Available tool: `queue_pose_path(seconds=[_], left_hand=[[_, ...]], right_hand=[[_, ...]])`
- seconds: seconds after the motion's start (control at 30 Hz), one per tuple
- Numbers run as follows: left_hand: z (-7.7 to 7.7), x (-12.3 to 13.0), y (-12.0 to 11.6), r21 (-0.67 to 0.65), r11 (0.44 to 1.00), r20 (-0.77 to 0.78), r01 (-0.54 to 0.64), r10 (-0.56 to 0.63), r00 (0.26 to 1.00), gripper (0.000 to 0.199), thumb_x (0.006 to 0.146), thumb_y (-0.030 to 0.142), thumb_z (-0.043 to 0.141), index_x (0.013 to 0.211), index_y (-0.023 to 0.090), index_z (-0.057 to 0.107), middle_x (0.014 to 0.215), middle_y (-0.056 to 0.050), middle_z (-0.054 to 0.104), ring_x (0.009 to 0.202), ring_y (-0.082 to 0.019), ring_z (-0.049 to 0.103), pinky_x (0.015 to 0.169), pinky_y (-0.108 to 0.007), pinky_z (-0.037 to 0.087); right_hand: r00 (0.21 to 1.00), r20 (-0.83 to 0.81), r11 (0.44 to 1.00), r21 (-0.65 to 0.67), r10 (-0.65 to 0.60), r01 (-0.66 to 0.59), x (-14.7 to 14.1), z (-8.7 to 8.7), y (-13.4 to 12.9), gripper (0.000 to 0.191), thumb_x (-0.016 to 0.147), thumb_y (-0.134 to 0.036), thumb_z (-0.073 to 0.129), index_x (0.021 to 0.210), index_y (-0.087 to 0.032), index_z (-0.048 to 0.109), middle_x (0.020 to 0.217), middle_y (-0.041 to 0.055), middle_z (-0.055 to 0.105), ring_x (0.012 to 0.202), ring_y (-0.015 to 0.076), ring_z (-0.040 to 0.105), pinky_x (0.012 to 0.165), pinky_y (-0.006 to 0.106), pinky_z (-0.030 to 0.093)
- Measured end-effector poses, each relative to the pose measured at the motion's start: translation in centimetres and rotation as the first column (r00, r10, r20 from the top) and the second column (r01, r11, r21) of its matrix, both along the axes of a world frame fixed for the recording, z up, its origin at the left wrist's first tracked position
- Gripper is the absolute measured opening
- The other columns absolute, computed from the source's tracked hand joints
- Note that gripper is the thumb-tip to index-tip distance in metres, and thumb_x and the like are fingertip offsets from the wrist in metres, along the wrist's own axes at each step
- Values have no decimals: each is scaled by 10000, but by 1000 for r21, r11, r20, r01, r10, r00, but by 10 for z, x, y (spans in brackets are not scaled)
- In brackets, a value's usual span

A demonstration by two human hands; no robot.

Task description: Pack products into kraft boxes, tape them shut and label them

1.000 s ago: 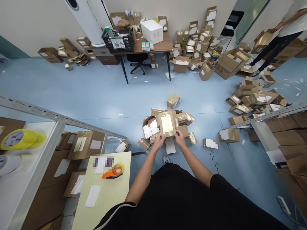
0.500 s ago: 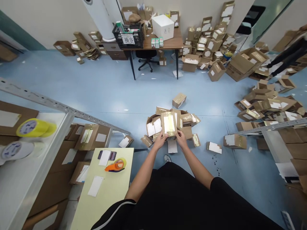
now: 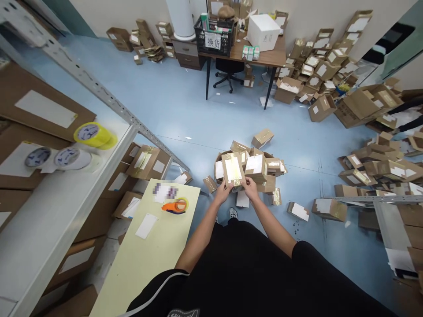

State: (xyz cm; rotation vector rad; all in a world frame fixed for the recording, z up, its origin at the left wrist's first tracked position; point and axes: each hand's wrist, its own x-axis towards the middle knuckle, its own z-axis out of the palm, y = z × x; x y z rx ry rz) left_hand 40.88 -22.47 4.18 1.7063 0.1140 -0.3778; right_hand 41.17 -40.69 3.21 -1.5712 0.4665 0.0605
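Note:
A taped cardboard box (image 3: 233, 169) with a white label is held up in front of me. My left hand (image 3: 224, 192) grips its lower left corner, and my right hand (image 3: 250, 188) grips its lower right corner. Beneath and behind it lies a pile of smaller boxes in a large open carton; one labelled box (image 3: 255, 164) shows just right of the held one. On the pale yellow table (image 3: 165, 246) at my left are an orange tape dispenser (image 3: 175, 206) and a white paper slip (image 3: 146, 226).
Left, a metal shelf (image 3: 59, 198) holds tape rolls (image 3: 95, 134) and cartons. Ahead stands a brown desk (image 3: 238, 48) with a black crate (image 3: 214, 37). Boxes are heaped at the right, where part of a person (image 3: 410, 110) shows. Single boxes (image 3: 298, 211) lie on the floor.
The view has turned left, so the desk and shelf appear further right. Both hands still hold the box, and more of the labelled box beside it now shows.

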Motion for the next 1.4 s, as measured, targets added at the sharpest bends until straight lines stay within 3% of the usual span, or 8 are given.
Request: queue_pose_path(seconds=[0.17, 0.3, 0.4, 0.53, 0.8, 1.03, 1.23, 1.4], left_hand=[[-4, -15, 42, -15, 1000, -68, -20, 19, 998, 813, 948, 598, 630, 1626, 197, 428, 1492, -126, 637, 1370, -340, 599, 1150, -466, 479], [-10, -14, 59, -85, 996, -60, -2, -3, 998, 817, 934, 571, 654, 1620, 183, 438, 1518, -138, 613, 1375, -352, 591, 1157, -488, 469], [-12, -4, 54, -122, 991, -16, 56, -58, 998, 776, 920, 550, 680, 1594, 220, 483, 1504, -115, 629, 1400, -349, 567, 1172, -497, 452], [-7, 12, 24, -170, 969, 59, 180, -173, 983, 715, 917, 524, 695, 1547, 221, 546, 1483, -121, 641, 1389, -330, 572, 1193, -483, 432], [8, 32, -80, -142, 907, 139, 397, -379, 915, 657, 923, 560, 685, 1473, 209, 606, 1432, -131, 657, 1366, -310, 570, 1175, -477, 449], [0, 32, -215, -144, 864, 116, 482, -469, 876, 664, 912, 517, 698, 1475, 183, 585, 1381, -133, 687, 1288, -317, 629, 1135, -476, 493], [-6, 31, -338, -166, 838, 67, 521, -517, 853, 604, 927, 478, 655, 1435, 159, 585, 1421, -165, 658, 1251, -316, 649, 1098, -498, 517], [-11, 37, -416, -136, 821, 94, 555, -547, 832, 606, 921, 493, 666, 1423, 160, 600, 1463, -175, 624, 1325, -330, 604, 1151, -523, 471]], right_hand=[[996, -40, 995, -61, 75, -77, -5, -10, 37, 505, 728, -515, 706, 1113, -188, 705, 1145, 133, 779, 1034, 315, 722, 942, 476, 587], [999, -42, 995, -99, 25, -29, -12, -13, 52, 457, 711, -464, 717, 1083, -198, 709, 1114, 119, 784, 1015, 316, 726, 958, 497, 587], [998, -1, 991, -114, -64, 63, -19, -10, 48, 451, 718, -443, 717, 1099, -201, 702, 1142, 123, 779, 1025, 306, 728, 976, 499, 581], [984, 58, 976, -129, -170, 177, -28, 3, 23, 463, 740, -464, 702, 1120, -199, 694, 1162, 135, 772, 1051, 304, 720, 984, 489, 575], [910, 102, 905, -109, -401, 411, -42, 21, -71, 500, 721, -452, 713, 1150, -197, 695, 1172, 120, 775, 1078, 300, 707, 984, 478, 571], [869, 56, 865, -86, -492, 495, -51, 13, -199, 497, 680, -451, 729, 1102, -191, 686, 1141, 116, 778, 1022, 299, 713, 922, 460, 587], [845, 23, 841, -93, -534, 534, -56, 4, -313, 503, 675, -421, 671, 1121, -189, 659, 1152, 111, 765, 1046, 277, 705, 977, 436, 560], [817, 15, 814, -69, -577, 576, -53, -7, -387, 487, 672, -425, 647, 1099, -191, 669, 1126, 108, 767, 1019, 273, 700, 943, 434, 567]])
